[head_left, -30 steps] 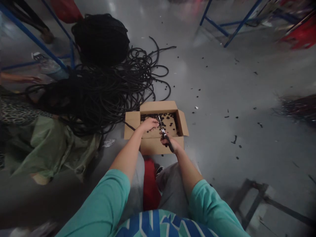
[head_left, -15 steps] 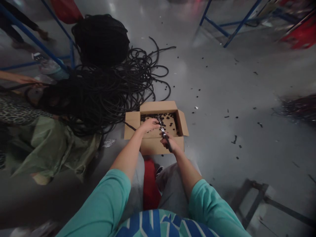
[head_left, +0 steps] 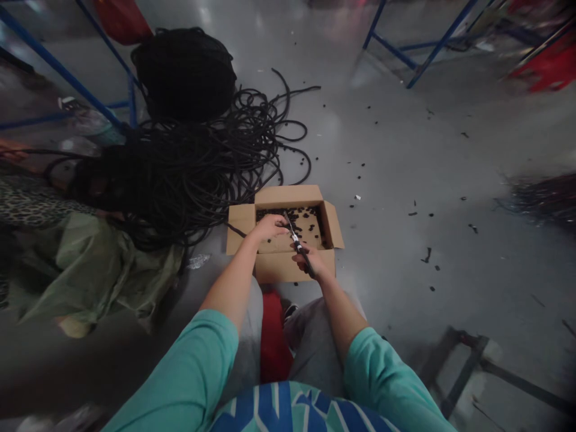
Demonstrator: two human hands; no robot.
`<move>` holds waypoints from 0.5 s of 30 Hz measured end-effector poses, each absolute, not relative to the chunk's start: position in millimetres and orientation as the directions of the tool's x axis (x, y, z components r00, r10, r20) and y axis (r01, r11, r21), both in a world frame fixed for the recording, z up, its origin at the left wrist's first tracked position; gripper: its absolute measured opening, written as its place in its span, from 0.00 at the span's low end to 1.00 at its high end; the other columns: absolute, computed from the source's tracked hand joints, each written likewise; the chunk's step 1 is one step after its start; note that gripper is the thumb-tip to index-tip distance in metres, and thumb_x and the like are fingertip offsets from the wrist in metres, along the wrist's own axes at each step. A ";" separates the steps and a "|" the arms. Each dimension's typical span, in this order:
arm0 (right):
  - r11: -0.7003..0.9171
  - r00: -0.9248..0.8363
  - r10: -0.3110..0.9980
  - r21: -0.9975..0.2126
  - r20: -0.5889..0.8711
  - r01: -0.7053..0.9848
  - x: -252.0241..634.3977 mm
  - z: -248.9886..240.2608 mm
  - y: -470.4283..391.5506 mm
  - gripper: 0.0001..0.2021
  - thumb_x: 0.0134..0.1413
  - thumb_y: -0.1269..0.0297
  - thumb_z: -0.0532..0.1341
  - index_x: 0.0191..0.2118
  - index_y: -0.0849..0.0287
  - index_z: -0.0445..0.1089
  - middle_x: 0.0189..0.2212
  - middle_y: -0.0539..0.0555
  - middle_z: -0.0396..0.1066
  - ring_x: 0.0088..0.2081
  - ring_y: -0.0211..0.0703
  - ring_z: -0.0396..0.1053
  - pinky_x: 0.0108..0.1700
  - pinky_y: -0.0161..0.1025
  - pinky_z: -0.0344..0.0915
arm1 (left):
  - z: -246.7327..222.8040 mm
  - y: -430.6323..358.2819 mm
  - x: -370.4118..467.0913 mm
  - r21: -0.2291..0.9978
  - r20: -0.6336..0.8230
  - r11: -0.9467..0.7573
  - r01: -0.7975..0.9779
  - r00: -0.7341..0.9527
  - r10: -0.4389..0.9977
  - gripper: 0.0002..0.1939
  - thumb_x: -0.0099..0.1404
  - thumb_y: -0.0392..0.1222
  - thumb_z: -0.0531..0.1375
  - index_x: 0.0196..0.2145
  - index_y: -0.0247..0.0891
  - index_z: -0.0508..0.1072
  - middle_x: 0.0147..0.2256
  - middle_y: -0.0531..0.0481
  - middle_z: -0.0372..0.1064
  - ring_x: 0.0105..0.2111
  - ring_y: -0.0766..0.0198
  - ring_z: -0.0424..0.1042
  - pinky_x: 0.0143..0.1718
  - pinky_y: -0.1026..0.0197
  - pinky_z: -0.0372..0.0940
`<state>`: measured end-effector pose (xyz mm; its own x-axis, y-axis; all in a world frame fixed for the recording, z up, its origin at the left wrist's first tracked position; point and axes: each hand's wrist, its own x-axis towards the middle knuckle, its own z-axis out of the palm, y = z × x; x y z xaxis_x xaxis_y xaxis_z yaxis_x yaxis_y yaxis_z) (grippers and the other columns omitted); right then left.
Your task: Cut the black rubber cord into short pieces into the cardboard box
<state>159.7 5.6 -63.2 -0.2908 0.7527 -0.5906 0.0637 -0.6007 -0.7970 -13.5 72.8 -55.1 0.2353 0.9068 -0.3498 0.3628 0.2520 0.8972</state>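
My right hand (head_left: 312,260) is wrapped round the dark handles of a pair of scissors (head_left: 295,239), whose blades point away from me over an open cardboard box (head_left: 294,264). Closed round the end of a black cord (head_left: 236,230), my left hand (head_left: 270,227) sits at the left side of the box, with its fingertips next to the blades. The cord runs in over the left flap and passes behind my wrist. Many short black cut pieces (head_left: 311,228) lie inside the box.
Left of the box spreads a tangled heap of black cord (head_left: 193,162), with a large black coil (head_left: 184,72) behind it. A co-worker's hand (head_left: 13,153) holds cord at the far left. Blue metal frames (head_left: 400,54) stand further back. Black scraps dot the grey floor.
The co-worker's hand has moved left along with a length of cord. My left hand and the scissor tips have shifted slightly left.
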 end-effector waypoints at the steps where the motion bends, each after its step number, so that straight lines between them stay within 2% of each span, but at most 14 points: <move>1: -0.586 -0.305 0.758 -0.807 -0.576 0.067 160.2 -63.6 5.7 0.24 0.27 0.67 0.58 0.40 0.62 0.64 0.12 0.41 0.53 0.14 0.31 0.52 0.17 0.31 0.48 | -54.8 73.1 -13.8 0.895 -0.350 0.250 0.370 0.232 0.907 0.09 0.44 0.36 0.62 0.26 0.32 0.69 0.23 0.53 0.66 0.20 0.73 0.62 0.20 0.69 0.57; 4: -0.552 -0.336 0.769 -0.830 -0.544 0.080 161.5 -63.4 6.3 0.26 0.28 0.68 0.58 0.42 0.61 0.64 0.16 0.43 0.58 0.18 0.32 0.55 0.21 0.31 0.51 | -54.4 73.2 -13.8 0.883 -0.394 0.280 0.377 0.273 0.878 0.09 0.44 0.36 0.62 0.26 0.32 0.71 0.20 0.54 0.65 0.17 0.74 0.60 0.17 0.70 0.55; 8: -0.530 -0.317 0.781 -0.840 -0.538 0.121 162.5 -62.2 7.0 0.24 0.27 0.69 0.59 0.41 0.59 0.65 0.20 0.45 0.61 0.21 0.32 0.57 0.23 0.31 0.53 | -56.1 73.5 -15.1 0.857 -0.461 0.325 0.400 0.310 0.832 0.10 0.44 0.35 0.63 0.29 0.32 0.72 0.16 0.56 0.63 0.14 0.75 0.57 0.15 0.70 0.53; 15: -0.568 -0.307 0.760 -0.815 -0.573 0.116 162.0 -63.6 6.8 0.24 0.28 0.68 0.58 0.40 0.61 0.65 0.13 0.41 0.53 0.14 0.29 0.49 0.17 0.30 0.45 | -55.1 74.8 -20.1 0.847 -0.485 0.359 0.392 0.294 0.823 0.11 0.48 0.36 0.61 0.31 0.30 0.73 0.16 0.55 0.64 0.13 0.74 0.57 0.16 0.69 0.52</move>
<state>162.0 6.8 -63.6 -0.3074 0.7598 -0.5729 0.1161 -0.5676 -0.8151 -20.1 74.8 -55.1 0.2943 0.8234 -0.4852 0.3924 0.3588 0.8469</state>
